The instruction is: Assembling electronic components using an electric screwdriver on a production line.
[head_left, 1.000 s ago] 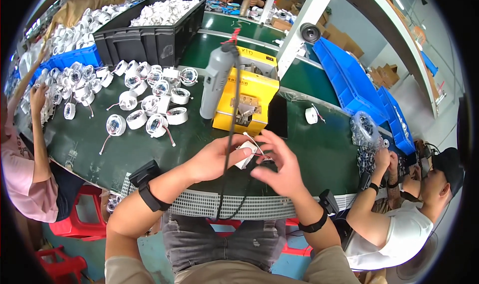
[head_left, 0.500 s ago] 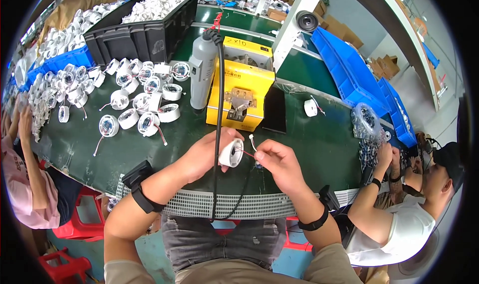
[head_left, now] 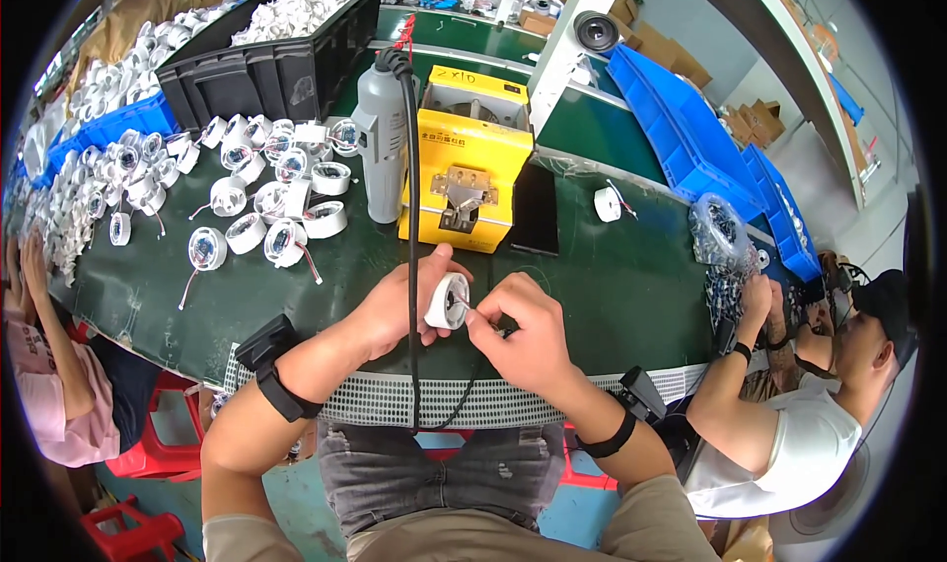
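My left hand [head_left: 395,305] is closed around a white round housing [head_left: 437,306], tilted so its open face with dark parts inside turns to the right. At that opening, my right hand [head_left: 528,330] pinches a thin wire [head_left: 466,302] between thumb and forefinger. Something small and dark shows beneath the right fingers; I cannot make out what it is. A black cable [head_left: 414,266] hangs down in front of my left hand. Just beyond the hands stands a yellow machine [head_left: 464,187] with a metal fixture on its front. A grey cylindrical tool [head_left: 382,143] is upright beside it.
Several white housings with wires [head_left: 286,236] lie on the green table at left, near a black bin [head_left: 266,78] heaped with white parts. One housing [head_left: 608,204] sits at right, by blue trays [head_left: 681,138] and a plastic bag [head_left: 720,228]. People work at both sides.
My right hand has moved in to the housing's opening, and the wire that stretched out between the hands is now mostly hidden. My left hand still holds the housing. The view has shifted slightly.
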The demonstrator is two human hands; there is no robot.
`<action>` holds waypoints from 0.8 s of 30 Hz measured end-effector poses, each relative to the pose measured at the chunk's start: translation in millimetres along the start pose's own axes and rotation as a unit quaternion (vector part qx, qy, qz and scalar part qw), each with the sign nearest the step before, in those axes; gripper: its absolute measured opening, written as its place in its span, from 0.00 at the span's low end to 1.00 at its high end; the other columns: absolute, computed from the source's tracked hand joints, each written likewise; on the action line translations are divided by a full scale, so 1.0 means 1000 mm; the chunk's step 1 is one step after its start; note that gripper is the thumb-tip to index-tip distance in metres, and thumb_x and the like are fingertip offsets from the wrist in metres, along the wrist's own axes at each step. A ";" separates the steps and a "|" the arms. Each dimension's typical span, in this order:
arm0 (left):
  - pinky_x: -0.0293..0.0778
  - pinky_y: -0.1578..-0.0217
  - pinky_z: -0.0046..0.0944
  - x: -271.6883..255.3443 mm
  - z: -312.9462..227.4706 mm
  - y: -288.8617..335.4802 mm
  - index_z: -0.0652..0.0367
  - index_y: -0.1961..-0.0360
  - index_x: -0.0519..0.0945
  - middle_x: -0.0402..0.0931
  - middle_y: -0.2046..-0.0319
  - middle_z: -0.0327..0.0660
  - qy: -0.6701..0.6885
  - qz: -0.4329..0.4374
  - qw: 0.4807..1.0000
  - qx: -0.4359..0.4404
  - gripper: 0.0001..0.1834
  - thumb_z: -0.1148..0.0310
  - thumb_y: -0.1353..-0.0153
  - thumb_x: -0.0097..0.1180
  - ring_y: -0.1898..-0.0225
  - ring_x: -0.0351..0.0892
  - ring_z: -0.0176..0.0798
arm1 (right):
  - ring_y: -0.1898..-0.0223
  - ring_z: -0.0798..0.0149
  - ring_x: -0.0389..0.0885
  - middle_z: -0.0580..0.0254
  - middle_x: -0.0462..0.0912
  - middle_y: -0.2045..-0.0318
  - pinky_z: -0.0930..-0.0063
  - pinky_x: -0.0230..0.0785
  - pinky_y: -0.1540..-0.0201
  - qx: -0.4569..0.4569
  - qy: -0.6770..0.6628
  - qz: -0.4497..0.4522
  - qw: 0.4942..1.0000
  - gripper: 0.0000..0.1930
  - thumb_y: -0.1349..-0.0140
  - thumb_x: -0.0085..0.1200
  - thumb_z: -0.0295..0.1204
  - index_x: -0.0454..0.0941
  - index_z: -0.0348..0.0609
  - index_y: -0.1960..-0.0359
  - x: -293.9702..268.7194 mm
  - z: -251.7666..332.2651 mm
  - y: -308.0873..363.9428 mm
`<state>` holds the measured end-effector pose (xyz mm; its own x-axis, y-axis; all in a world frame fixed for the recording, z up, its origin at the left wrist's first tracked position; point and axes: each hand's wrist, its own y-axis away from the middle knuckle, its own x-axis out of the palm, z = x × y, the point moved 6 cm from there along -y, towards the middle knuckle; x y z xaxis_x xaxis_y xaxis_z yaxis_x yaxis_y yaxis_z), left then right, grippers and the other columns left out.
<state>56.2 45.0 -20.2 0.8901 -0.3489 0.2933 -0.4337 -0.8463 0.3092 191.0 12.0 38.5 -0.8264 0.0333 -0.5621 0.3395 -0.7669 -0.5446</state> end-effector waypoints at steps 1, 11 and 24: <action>0.69 0.82 0.28 0.004 -0.001 -0.001 0.62 0.58 0.76 0.75 0.78 0.38 -0.016 0.021 1.000 0.016 0.32 0.42 0.30 0.35 0.80 0.74 0.29 | 0.74 0.63 0.75 0.61 0.74 0.78 0.70 0.66 0.72 0.060 -0.021 0.000 0.998 0.07 0.50 0.62 0.22 0.75 0.38 0.76 0.002 -0.006 0.001; 0.76 0.59 0.33 0.007 -0.010 0.000 0.64 0.43 0.70 0.75 0.60 0.40 -0.006 0.070 0.989 0.127 0.29 0.49 0.27 0.35 0.59 0.76 0.31 | 0.68 0.64 0.81 0.56 0.79 0.65 0.75 0.73 0.68 0.010 0.076 -0.011 0.997 0.12 0.46 0.62 0.21 0.80 0.39 0.59 -0.024 -0.008 0.008; 0.65 0.44 0.33 0.027 -0.009 0.008 0.58 0.34 0.58 0.67 0.45 0.39 0.045 0.154 0.974 0.160 0.23 0.61 0.26 0.36 0.45 0.67 0.32 | 0.68 0.69 0.82 0.57 0.79 0.62 0.79 0.77 0.69 0.215 -0.280 -0.037 0.935 0.10 0.40 0.56 0.18 0.79 0.31 0.56 -0.002 -0.022 0.009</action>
<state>75.3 32.7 -2.0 0.7029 -0.5817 0.4093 -0.5995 -0.7942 -0.0991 205.9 18.5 21.3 -0.9869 -0.1529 -0.0524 0.1604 -0.9662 -0.2016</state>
